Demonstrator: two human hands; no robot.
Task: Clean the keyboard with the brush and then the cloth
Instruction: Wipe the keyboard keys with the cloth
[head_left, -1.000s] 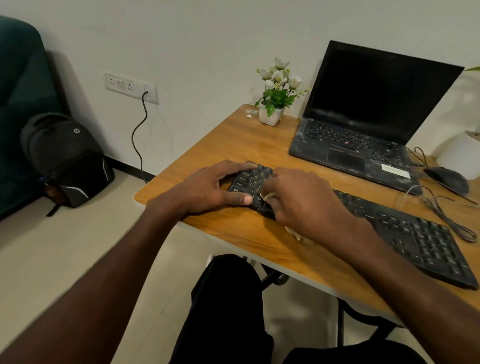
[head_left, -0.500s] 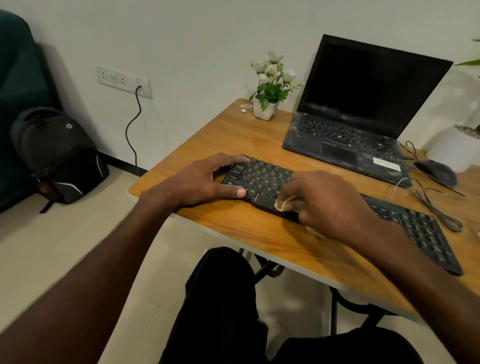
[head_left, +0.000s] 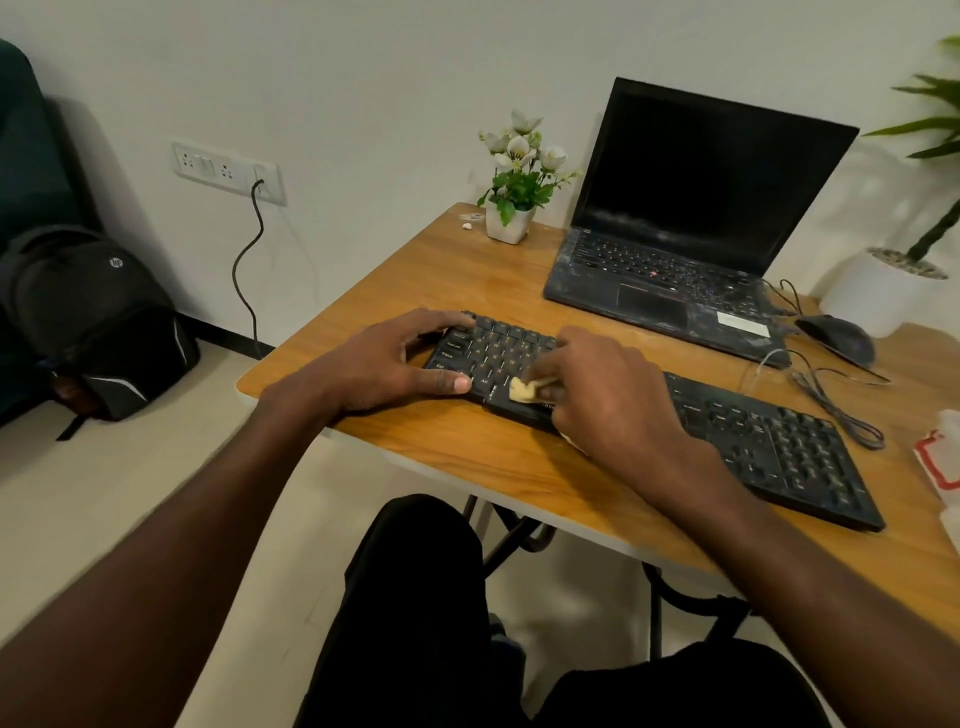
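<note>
The long black plastic keyboard (head_left: 727, 431) lies flat near the 6 o'clock edge of the wood-grain counter (head_left: 467, 280); it looks rigid and light enough to slide, so the left hand (head_left: 384, 364) braces its 9 o'clock end, its grip clasped across that end. The right hand (head_left: 608, 395) closes its grip on a small, soft pale-yellow cloth (head_left: 522, 389), pressed to the ridged keys, which probably yield under pressure.
</note>
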